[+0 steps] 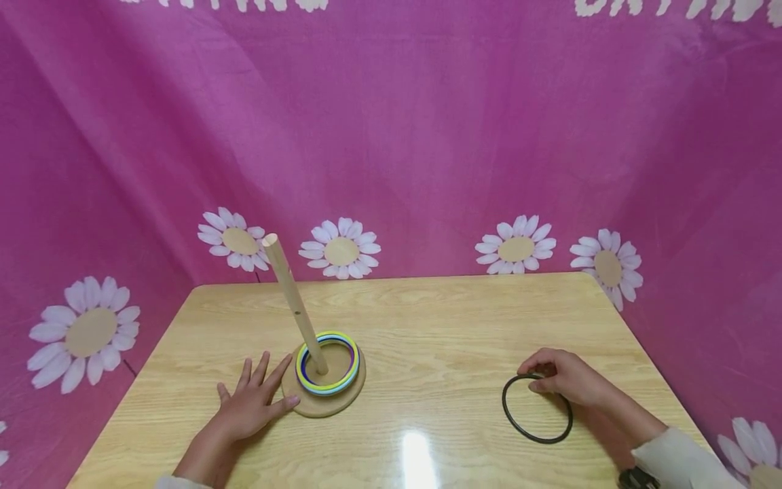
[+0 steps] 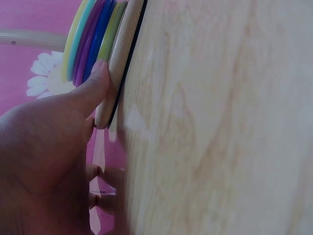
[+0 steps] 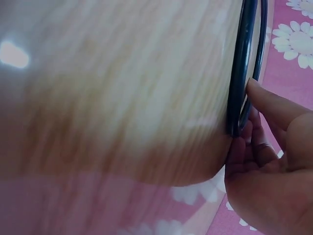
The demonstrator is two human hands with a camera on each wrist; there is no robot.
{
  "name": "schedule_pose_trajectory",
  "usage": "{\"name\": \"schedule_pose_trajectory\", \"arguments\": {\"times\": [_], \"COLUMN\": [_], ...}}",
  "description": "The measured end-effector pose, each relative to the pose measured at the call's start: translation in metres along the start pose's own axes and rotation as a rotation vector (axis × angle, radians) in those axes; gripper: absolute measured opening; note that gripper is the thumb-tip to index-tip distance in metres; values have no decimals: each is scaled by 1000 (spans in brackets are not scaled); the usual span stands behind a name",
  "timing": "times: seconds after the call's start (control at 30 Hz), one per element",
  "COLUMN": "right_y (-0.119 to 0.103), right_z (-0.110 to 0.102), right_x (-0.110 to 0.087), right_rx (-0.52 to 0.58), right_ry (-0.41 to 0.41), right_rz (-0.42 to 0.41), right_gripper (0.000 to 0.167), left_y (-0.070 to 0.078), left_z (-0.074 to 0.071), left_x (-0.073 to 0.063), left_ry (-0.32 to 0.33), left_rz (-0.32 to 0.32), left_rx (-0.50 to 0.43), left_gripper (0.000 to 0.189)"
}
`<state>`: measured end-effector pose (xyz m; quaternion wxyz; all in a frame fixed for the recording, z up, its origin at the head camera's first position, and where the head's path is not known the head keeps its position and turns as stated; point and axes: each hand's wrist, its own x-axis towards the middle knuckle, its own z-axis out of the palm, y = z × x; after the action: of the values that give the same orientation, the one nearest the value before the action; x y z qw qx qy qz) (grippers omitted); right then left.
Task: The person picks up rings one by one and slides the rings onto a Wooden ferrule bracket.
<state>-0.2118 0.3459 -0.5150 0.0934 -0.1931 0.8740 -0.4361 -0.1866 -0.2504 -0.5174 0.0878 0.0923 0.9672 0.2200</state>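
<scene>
A wooden ring-toss stand has a tall pole (image 1: 292, 292) rising from a round base (image 1: 324, 409) on the left of the table. Several coloured rings (image 2: 93, 41), yellow, light blue, purple, blue and green, lie stacked around the foot of the pole. My left hand (image 1: 247, 407) rests beside the base with fingers spread; its thumb (image 2: 93, 88) lies against the base's edge, under the rings in the left wrist view. Over on the right, my right hand (image 1: 568, 377) pinches a black ring (image 1: 540, 441) at its far rim between thumb and fingers.
The wood-grain table (image 1: 427, 339) has a bright light reflection near its front. A pink curtain (image 1: 427, 136) with white daisies hangs behind and along both sides. A dark band (image 1: 638, 479) circles the right wrist.
</scene>
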Motion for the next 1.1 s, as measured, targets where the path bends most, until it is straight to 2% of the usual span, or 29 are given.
{"name": "schedule_pose_trajectory", "arguments": {"times": [0.23, 0.43, 0.67, 0.83, 1.1], "right_y": [0, -4, -9, -18, -43], "right_z": [2, 3, 4, 8, 19], "right_x": [3, 4, 10, 24, 56], "right_rx": [-73, -103, -145, -151, -83], "right_ry": [42, 52, 54, 52, 34], "right_rz": [1, 0, 30, 34, 5], "right_gripper": [15, 11, 9, 7, 5], "left_y": [2, 4, 5, 3, 1], "left_z": [-1, -3, -3, -2, 0], "left_x": [0, -1, -2, -1, 0], "left_ry": [1, -22, -7, 4, 18], "left_rz": [-4, -20, -11, -8, -1], "left_rx": [-8, 10, -1, 12, 24], "left_gripper": [85, 86, 86, 86, 84]}}
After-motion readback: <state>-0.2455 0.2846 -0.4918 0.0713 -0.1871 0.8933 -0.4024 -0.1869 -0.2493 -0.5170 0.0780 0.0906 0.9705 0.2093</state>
